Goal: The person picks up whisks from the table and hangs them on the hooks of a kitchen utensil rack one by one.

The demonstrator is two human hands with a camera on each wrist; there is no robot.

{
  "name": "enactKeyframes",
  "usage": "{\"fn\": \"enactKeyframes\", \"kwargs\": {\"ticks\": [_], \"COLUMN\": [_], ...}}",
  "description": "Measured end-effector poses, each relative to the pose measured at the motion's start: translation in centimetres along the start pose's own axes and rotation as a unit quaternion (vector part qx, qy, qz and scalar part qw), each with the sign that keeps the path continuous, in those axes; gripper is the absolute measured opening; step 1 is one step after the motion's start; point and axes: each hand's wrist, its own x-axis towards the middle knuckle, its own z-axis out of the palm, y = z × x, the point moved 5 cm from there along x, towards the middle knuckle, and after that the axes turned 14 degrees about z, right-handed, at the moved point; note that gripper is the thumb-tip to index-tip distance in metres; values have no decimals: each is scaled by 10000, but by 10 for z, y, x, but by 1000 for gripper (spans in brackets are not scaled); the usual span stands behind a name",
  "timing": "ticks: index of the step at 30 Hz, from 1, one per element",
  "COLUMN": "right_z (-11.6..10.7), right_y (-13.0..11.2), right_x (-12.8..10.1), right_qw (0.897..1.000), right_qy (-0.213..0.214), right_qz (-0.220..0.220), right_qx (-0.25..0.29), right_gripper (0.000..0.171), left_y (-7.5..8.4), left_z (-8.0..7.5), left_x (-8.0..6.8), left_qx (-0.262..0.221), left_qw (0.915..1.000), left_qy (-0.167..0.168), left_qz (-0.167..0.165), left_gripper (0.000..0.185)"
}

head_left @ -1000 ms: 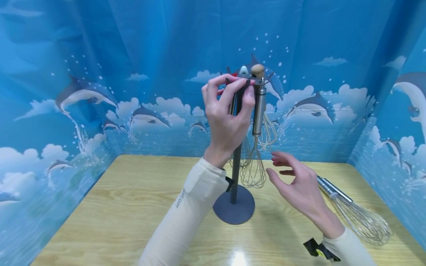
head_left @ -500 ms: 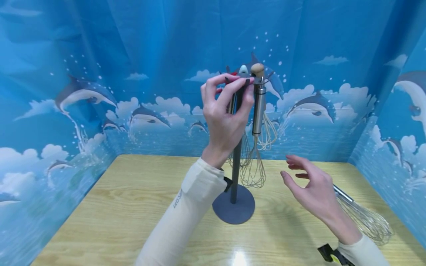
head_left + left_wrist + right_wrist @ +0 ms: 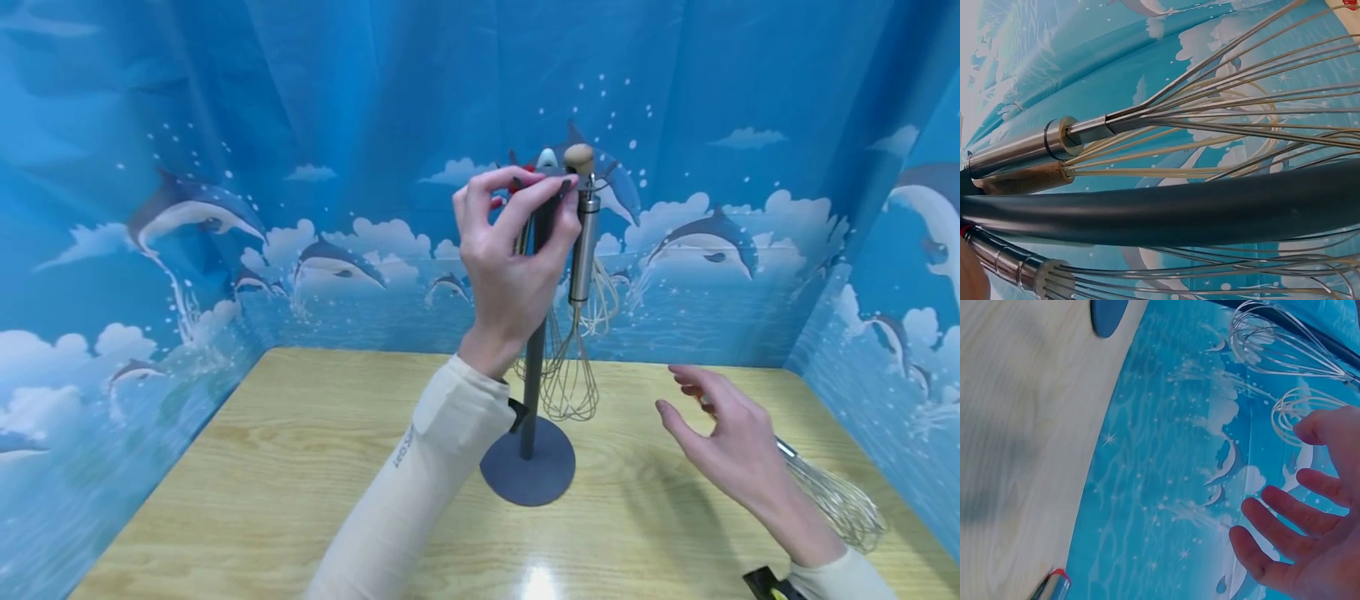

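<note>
In the head view my left hand grips the top of a dark whisk stand, thumb and fingers curled at its hooks. A whisk with a steel handle hangs just right of the pole. Behind it hangs a whisk with a wooden handle. The left wrist view has the pole running between the hanging whisks, with another steel-handled whisk below it. My right hand hovers over the table's right side, fingers spread and relaxed, holding nothing; its palm fills the right wrist view's lower right.
A whisk lies on the wooden table at the right, its handle partly hidden behind my right hand. The stand's round base rests on the tabletop. A blue dolphin-print curtain encloses the back and sides.
My right hand has drawn away from the hanging whisks, moving right and toward me. My left hand keeps its grip at the stand's top, nearly still.
</note>
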Motion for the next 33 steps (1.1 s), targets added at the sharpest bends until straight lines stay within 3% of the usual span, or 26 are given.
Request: {"fn": "enactKeyframes", "kwargs": {"ticks": [19, 25, 33], "right_z": [-13, -14, -18], "right_y": [51, 68, 87], "right_x": [-8, -10, -13], "right_qw": [9922, 9836, 9700], "right_qy": [-545, -924, -1278], "right_qz": [410, 720, 744], "right_qx": [-1048, -1371, -1931], "right_gripper": [48, 49, 48], "left_y": [6, 10, 14], "left_z": [3, 4, 5], "left_x": [2, 2, 2], "left_qx": [301, 618, 994], "left_qw": [9995, 9977, 9942], "left_qy": [-6, -102, -178], "left_qz": [90, 274, 379], "left_gripper": [18, 18, 19]}}
